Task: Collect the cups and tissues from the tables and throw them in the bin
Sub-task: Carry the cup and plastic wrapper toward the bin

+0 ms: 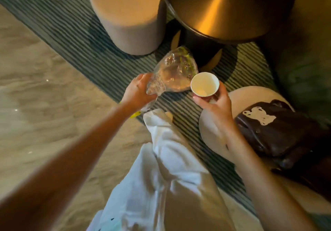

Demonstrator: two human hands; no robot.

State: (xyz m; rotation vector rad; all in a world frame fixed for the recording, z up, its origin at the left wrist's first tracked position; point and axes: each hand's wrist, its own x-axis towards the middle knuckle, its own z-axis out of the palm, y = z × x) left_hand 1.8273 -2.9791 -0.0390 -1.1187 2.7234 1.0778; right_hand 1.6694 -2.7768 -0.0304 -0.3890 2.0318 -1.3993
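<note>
My left hand point(137, 92) grips a clear plastic bag point(172, 71) by its crumpled lower end; the bag bulges upward and holds some rubbish with green bits. My right hand point(214, 105) holds a small paper cup point(205, 85), white inside and red outside, upright with its mouth toward me. The cup sits just right of the bag and touches its edge. Both are held in the air above a striped rug, near the base of a round dark table point(227, 7).
A beige round pouf point(129, 17) stands at the upper left of the table. At the right, another pale pouf point(213, 134) carries a dark brown bag point(274, 132). The striped rug point(75, 39) meets a light marble floor point(35, 96) on the left. My white trousers point(170, 168) fill the bottom.
</note>
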